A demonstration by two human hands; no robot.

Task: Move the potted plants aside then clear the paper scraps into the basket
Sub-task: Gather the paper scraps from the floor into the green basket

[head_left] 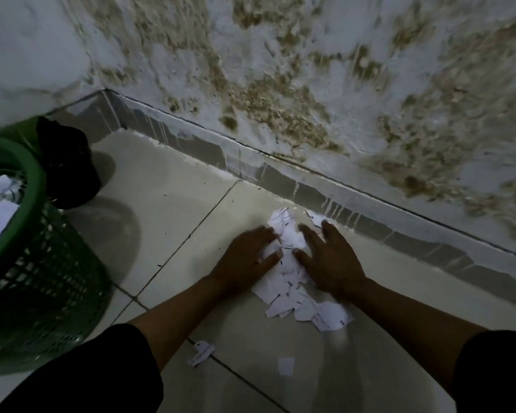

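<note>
Left hand (245,257) and right hand (328,260), fingers flat, flank the paper scraps (292,281) (pile runs toward the person); basket (39,242) stands left, nearer the left hand.

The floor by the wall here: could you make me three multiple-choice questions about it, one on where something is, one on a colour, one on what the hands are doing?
1. Where does the basket stand relative to the pile of paper scraps?
A. To its left
B. To its right
C. On top of it

2. What colour is the basket?
A. Red
B. Green
C. Yellow

3. How are the two hands placed?
A. Both raised in the air, holding nothing
B. One inside the basket, one on the wall
C. Both down on the floor, one on each side of the pile

Answers:
1. A: the basket is at the left edge of the view, apart from the pile of paper scraps in the middle.
2. B: its mesh wall and rim are green.
3. C: the left hand and right hand lie with fingers spread against the pile's two sides.
</note>
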